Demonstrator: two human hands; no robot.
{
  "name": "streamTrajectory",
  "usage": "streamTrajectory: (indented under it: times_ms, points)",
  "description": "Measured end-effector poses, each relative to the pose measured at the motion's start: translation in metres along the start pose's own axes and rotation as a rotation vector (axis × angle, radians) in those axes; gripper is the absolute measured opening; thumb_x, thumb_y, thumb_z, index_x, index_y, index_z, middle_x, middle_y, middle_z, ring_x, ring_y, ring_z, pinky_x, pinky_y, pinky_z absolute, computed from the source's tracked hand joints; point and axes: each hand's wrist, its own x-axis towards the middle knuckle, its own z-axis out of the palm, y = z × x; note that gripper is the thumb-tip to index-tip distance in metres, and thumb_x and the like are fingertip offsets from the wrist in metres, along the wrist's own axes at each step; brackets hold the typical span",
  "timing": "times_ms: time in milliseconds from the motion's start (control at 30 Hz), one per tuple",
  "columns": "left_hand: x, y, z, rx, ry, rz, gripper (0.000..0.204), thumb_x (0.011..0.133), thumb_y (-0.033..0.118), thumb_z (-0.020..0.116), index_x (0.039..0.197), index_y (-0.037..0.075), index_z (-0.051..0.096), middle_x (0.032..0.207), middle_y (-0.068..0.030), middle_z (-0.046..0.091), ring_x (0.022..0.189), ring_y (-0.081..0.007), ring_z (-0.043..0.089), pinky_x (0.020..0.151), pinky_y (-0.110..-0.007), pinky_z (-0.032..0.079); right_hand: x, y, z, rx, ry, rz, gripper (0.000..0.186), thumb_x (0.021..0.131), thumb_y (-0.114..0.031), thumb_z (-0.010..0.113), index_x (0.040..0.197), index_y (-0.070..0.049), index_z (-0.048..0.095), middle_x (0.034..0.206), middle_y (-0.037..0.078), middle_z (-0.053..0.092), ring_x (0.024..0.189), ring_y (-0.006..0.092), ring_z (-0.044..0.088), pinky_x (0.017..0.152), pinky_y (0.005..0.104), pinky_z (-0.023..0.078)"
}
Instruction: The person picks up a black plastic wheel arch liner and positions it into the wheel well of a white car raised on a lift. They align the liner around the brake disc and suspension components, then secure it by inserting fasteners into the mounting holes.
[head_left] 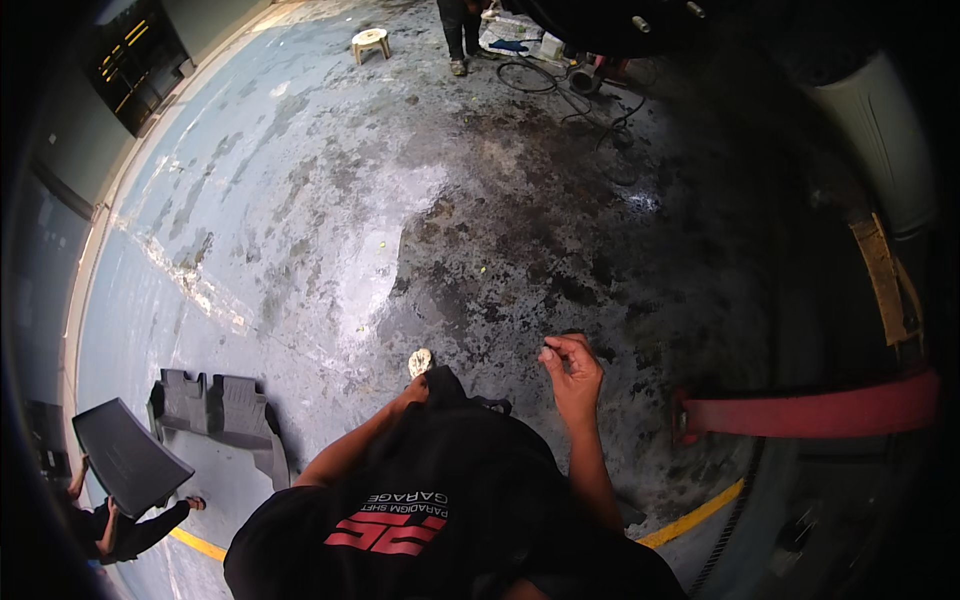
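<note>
My left hand is beside the front of my black shirt, which partly covers it. A crumpled off-white rag sticks out beyond its closed fingers. Raised to the right of my body is my right hand, its fingers curled in and the thumb against them. Something small and dark may lie at those fingertips, too small to name. Below both hands spreads the stained grey-blue floor.
A red metal arm juts in at right. Black floor mats lie at left, where another person holds a dark tray-like panel. Farther off are a small stool, another person's legs and a black hose.
</note>
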Motion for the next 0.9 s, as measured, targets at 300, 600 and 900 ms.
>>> streamTrajectory:
  times_ms: [300, 600, 900]
  points:
    - [0.015, 0.025, -0.096, 0.207, 0.031, -0.051, 0.040, 0.091, 0.017, 0.068, 0.126, -0.002, 0.063, 0.124, -0.0139, 0.069, 0.116, -0.0268, 0.060, 0.104, -0.042, 0.044, 0.054, -0.025, 0.041, 0.407, -0.084, 0.105, 0.012, 0.093, 0.004, 0.069, 0.104, 0.003, 0.066, 0.099, 0.007, 0.064, 0.083, 0.0122, 0.067, 0.075, 0.0268, 0.058]
    - [0.034, 0.347, -0.131, 1.020, -0.231, 0.025, 0.042, 0.102, 0.034, 0.061, 0.127, 0.001, 0.065, 0.120, -0.0176, 0.071, 0.107, -0.0286, 0.069, 0.097, -0.039, 0.051, 0.181, -0.196, 0.017, 0.045, -0.032, -0.632, 0.018, 0.077, 0.003, 0.081, 0.091, -0.001, 0.069, 0.091, 0.011, 0.068, 0.082, 0.0163, 0.067, 0.069, 0.0288, 0.054]
    - [0.150, 0.703, -0.059, 0.272, 0.278, 1.025, 0.040, 0.106, 0.024, 0.056, 0.134, -0.005, 0.058, 0.109, -0.0146, 0.074, 0.097, -0.0191, 0.070, 0.086, -0.033, 0.055, 0.308, -0.430, -0.017, -0.572, 0.091, -1.461, 0.019, 0.077, 0.002, 0.080, 0.093, -0.002, 0.070, 0.088, 0.009, 0.067, 0.077, 0.0161, 0.066, 0.064, 0.0251, 0.052]
